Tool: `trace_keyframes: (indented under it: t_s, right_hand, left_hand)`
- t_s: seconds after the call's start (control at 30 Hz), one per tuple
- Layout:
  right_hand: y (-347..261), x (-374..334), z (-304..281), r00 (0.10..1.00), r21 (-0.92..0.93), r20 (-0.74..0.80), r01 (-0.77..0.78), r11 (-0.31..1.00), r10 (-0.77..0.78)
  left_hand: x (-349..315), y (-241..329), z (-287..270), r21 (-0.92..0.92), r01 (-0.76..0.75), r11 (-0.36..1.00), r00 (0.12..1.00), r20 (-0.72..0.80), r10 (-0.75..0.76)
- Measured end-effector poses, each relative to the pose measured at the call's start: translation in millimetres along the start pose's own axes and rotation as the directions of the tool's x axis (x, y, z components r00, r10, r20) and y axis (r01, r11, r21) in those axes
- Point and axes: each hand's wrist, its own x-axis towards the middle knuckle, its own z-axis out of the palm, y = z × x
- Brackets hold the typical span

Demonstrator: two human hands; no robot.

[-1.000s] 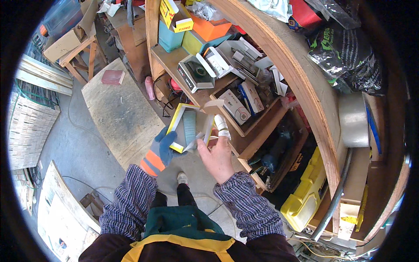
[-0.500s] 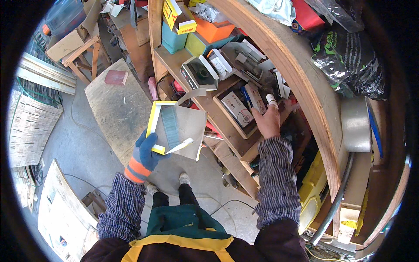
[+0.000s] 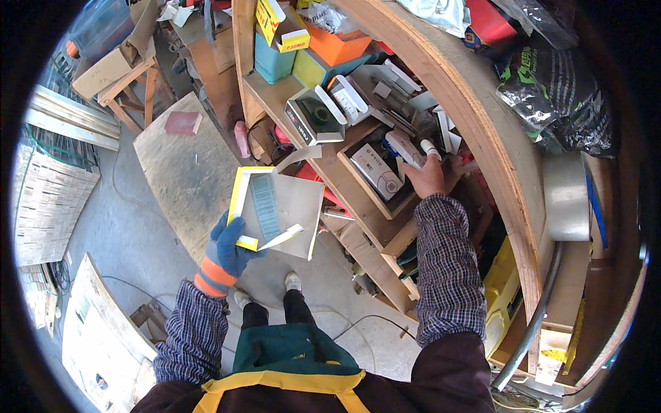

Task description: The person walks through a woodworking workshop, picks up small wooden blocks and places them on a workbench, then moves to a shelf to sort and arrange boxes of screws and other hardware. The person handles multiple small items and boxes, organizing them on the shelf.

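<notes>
My left hand [image 3: 232, 246], in a blue and orange work glove, grips a yellow-edged cardboard box [image 3: 239, 189] by its lower left corner. The box is open, with torn flaps sticking out. Inside lies a strip of thin bluish staples or brads [image 3: 264, 206]. My bare right hand [image 3: 428, 176] has a white wrap on one finger. Its thumb and fingers close round the near end of a small white and blue box [image 3: 405, 147] in a shallow wooden tray [image 3: 377, 201]. Beside that one lies another white carton [image 3: 375, 170].
The wooden shelf [image 3: 272, 89] holds an open black-and-white box [image 3: 315, 117], an orange bin [image 3: 337, 45] and several loose metal pieces. A curved wooden edge [image 3: 475, 138] arches over my right arm. A plywood board [image 3: 189, 158] lies left of the shelf, and cables cross the floor.
My right hand has shifted slightly away from me, and the small white and blue box has moved a little in the tray. The yellow-edged box has shifted slightly left and down.
</notes>
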Motion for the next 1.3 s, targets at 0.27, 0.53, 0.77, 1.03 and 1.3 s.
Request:
trace_keyframes:
  t_s: [0.27,0.53,0.77,1.03,1.3]
  right_hand:
    - [5,9,-43,0.959,0.502,0.210,-0.272,0.821,0.190]
    - [-12,-27,-24,0.990,0.238,0.030,0.129,0.963,-0.139]
    - [-44,-58,10,0.962,-0.119,0.206,0.208,0.971,-0.180]
    - [-52,-58,5,0.945,-0.141,0.281,0.212,0.967,-0.167]
    - [-13,-16,-37,0.997,-0.069,-0.007,0.079,0.994,-0.080]
  left_hand:
    - [0,1,-4,-0.113,0.034,0.993,0.999,-0.019,-0.036]
    - [-3,5,-8,-0.113,0.052,0.992,0.996,-0.065,-0.059]
    - [-5,-6,-26,0.345,-0.204,0.916,0.978,0.022,0.209]
    - [10,-102,-111,-0.206,0.086,0.975,0.963,-0.232,-0.134]
    - [41,-191,-227,-0.336,0.248,0.909,0.837,-0.398,-0.376]
